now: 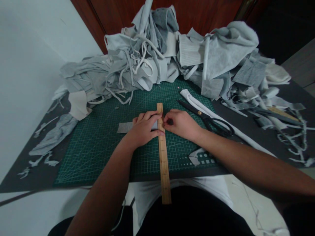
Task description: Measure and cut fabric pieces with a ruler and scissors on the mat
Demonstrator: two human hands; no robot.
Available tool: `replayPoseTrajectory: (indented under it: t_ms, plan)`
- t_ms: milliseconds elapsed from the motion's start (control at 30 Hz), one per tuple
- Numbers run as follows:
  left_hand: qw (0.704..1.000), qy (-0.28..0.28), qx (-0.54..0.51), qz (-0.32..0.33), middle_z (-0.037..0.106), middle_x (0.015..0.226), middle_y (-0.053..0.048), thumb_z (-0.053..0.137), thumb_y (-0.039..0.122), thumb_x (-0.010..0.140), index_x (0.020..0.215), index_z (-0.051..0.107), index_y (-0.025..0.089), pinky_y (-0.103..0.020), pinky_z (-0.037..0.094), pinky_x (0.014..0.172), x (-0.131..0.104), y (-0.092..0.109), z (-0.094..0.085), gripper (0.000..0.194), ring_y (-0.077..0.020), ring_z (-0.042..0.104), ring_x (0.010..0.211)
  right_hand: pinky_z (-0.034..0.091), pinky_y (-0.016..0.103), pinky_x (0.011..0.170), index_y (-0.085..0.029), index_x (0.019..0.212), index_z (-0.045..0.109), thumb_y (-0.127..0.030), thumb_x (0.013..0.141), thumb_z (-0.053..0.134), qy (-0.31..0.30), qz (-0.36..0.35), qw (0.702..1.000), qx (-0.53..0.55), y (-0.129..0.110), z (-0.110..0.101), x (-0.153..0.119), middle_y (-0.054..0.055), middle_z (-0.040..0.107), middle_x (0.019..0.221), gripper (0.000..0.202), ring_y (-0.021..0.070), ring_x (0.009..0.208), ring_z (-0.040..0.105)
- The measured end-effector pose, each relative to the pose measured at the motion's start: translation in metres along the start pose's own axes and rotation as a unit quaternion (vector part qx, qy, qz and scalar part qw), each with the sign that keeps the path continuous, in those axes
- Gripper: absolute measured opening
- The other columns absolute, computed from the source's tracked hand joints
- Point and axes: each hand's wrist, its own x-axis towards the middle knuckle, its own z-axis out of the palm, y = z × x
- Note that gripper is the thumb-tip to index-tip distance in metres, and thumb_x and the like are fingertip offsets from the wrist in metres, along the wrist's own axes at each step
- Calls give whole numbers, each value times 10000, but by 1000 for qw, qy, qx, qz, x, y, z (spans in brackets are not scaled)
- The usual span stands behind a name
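— What is the person at the tabletop (pixel 290 98) doing right now?

— Measuring, I would say. A long pale wooden ruler (pixel 163 154) is lying across the dark green gridded cutting mat (pixel 98 141), running from the person's lap out toward the pile. The left hand (pixel 144 127) is pressing down flat over a narrow strip of grey knit fabric (pixel 124 127), fingers curled onto the ruler's left edge.

— And the other one?

— The right hand (pixel 180 124) is sitting just on the other side of the ruler, fingertips pinched together close against its edge. It looks to be pinching something small and dark, or the end of the strip; I cannot tell which from here.

— Where are the shears?

— The black-handled fabric scissors (pixel 209 119) are lying untouched just beyond the right hand, blades pointing away, resting on a long white fabric roll (pixel 194 100). Behind it all a big heap of grey and white fabric scraps (pixel 172 55) is filling the far side.

— So it is the marking or aligning step?

— That is my reading: the strip is being lined up against the ruler. The next move would call for holding the strip and ruler steady with the left hand, so nothing slides while the right one works.
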Motion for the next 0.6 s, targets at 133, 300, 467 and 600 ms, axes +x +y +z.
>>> replayPoseTrajectory:
  t_ms: [133, 300, 467, 600]
  plan:
    - [1000, -2, -1, 1, 449, 1598, -72, 701, 507, 909, 1524, 492, 311, -580, 391, 1103, 0, 0, -1, 678, -382, 434, 1378, 437, 275, 731, -152, 837, 721, -130, 825, 725, -17, -14, 1000, 6, -2, -4, -3, 28, 630, 830, 26, 138, 717, 580]
    - [1000, -3, -3, 4, 444, 1606, -69, 695, 503, 915, 1538, 473, 307, -573, 393, 1098, 0, 1, -2, 689, -375, 433, 1380, 418, 272, 720, -156, 827, 715, -142, 846, 727, -35, -27, 999, 15, -2, -7, -7, 15, 615, 806, 27, 129, 701, 555]
    - [1000, -1, -3, 6, 451, 1600, -71, 686, 514, 920, 1525, 483, 297, -569, 382, 1106, 0, 0, -1, 674, -370, 432, 1384, 423, 270, 733, -162, 825, 704, -130, 840, 728, -34, -14, 999, 23, 2, -5, -4, 10, 611, 818, 43, 126, 703, 557]
    - [1000, 0, -6, 7, 451, 1596, -72, 696, 501, 912, 1521, 485, 311, -574, 376, 1110, 0, -1, 0, 672, -374, 423, 1389, 429, 270, 741, -161, 837, 704, -120, 861, 695, -16, -12, 1000, 22, 4, -4, -1, 23, 617, 847, 48, 140, 741, 580]
